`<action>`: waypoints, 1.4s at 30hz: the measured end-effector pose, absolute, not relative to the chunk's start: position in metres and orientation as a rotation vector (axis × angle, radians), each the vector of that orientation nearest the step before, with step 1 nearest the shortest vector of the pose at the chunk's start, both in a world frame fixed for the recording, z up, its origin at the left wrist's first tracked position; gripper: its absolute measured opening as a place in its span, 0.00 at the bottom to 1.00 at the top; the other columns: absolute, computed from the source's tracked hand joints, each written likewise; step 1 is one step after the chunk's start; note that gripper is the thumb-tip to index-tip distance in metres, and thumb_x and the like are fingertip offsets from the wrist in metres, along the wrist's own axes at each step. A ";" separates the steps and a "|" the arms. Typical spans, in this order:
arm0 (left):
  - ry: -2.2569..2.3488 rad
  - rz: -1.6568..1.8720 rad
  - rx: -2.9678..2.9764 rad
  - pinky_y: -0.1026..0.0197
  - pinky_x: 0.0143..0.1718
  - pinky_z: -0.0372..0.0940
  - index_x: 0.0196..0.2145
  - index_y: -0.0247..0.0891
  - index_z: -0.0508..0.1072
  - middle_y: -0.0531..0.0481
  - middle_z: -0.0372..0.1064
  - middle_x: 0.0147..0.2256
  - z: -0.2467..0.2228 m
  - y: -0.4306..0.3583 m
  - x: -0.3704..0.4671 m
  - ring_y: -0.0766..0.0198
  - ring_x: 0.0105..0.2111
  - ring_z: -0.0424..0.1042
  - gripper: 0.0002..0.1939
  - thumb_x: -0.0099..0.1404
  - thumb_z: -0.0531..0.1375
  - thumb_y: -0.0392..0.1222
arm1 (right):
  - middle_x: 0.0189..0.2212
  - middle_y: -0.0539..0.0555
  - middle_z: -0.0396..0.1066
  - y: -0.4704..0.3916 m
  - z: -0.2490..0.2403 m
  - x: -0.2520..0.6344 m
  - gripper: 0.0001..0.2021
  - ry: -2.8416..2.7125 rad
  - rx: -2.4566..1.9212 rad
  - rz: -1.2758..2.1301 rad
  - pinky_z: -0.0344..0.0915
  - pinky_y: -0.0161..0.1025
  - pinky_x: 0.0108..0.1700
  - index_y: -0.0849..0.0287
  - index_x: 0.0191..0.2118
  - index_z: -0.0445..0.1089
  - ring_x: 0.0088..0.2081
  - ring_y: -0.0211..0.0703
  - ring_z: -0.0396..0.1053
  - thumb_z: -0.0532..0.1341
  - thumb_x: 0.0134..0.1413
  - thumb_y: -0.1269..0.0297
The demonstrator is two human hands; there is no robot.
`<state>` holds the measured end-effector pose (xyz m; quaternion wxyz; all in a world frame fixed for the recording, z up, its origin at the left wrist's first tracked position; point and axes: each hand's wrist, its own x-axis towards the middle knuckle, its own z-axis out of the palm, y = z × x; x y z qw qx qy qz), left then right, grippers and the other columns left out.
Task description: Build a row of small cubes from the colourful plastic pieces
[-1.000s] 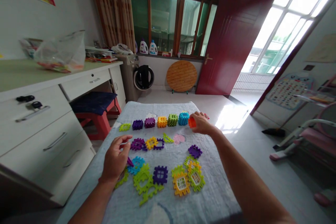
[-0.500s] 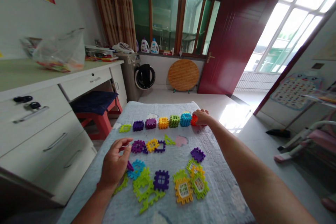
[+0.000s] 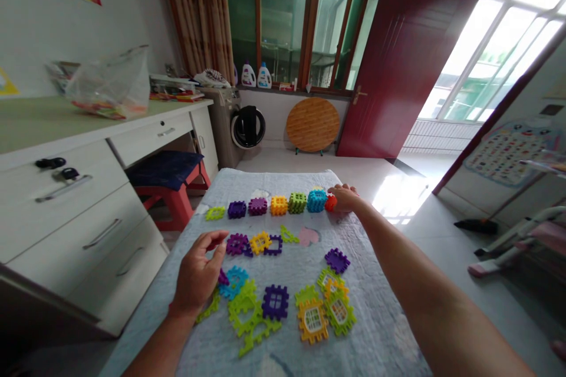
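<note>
My right hand (image 3: pixel 345 197) has its fingers around the red pieces (image 3: pixel 331 202) at the right end of a back row. Left of them in that row stand blue (image 3: pixel 317 201), green (image 3: pixel 298 202), yellow (image 3: pixel 279 205), magenta (image 3: pixel 257 207) and dark purple (image 3: pixel 237 209) stacks, then a flat lime piece (image 3: pixel 215 213). My left hand (image 3: pixel 198 271) hovers with fingers apart and holds nothing, beside a magenta piece (image 3: pixel 237 244). Nearer lie a loose blue piece (image 3: pixel 233 283), a purple window piece (image 3: pixel 275 303) and a yellow window piece (image 3: pixel 313 320).
The pieces lie on a cloth-covered table (image 3: pixel 371 330). A desk (image 3: pixel 57 129) with a plastic bag (image 3: pixel 110 85) stands at the left, over a red stool (image 3: pixel 170 174). Behind are a washing machine (image 3: pixel 230 123) and a round wooden board (image 3: pixel 313 124).
The whole view has shifted slightly to the right in the frame. Both hands keep nearly the same places relative to the pieces, my right hand still at the red ones.
</note>
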<state>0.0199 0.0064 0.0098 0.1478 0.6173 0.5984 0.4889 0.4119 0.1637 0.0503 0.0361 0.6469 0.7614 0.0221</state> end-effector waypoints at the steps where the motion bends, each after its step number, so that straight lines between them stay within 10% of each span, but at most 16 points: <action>1: 1.719 1.403 1.785 0.57 0.46 0.64 0.41 0.40 0.71 0.49 0.72 0.40 0.010 0.007 0.020 0.59 0.40 0.71 0.14 0.60 0.55 0.47 | 0.46 0.58 0.65 0.161 0.054 0.412 0.32 2.348 2.019 0.077 0.53 0.46 0.46 0.53 0.52 0.65 0.47 0.55 0.58 0.63 0.33 0.68; 19: 2.133 1.112 2.034 0.63 0.31 0.61 0.35 0.40 0.74 0.52 0.74 0.27 0.023 -0.003 0.021 0.61 0.28 0.72 0.12 0.61 0.52 0.46 | 0.43 0.56 0.66 0.024 0.027 0.320 0.17 2.913 1.992 -0.204 0.53 0.43 0.47 0.56 0.46 0.68 0.45 0.48 0.58 0.58 0.47 0.69; 31: 1.696 1.220 1.940 0.63 0.35 0.66 0.37 0.38 0.72 0.50 0.73 0.33 0.018 0.002 0.021 0.63 0.31 0.72 0.12 0.60 0.54 0.45 | 0.54 0.51 0.63 0.015 0.027 0.280 0.19 3.110 1.460 -0.243 0.48 0.51 0.53 0.49 0.51 0.67 0.52 0.51 0.52 0.58 0.51 0.64; 42: 1.580 1.019 2.193 0.55 0.46 0.63 0.38 0.39 0.73 0.48 0.71 0.39 0.015 0.003 0.022 0.58 0.41 0.68 0.11 0.57 0.58 0.42 | 0.39 0.54 0.66 0.013 0.018 0.302 0.06 3.091 1.776 -0.200 0.52 0.45 0.48 0.57 0.32 0.69 0.45 0.47 0.56 0.61 0.49 0.61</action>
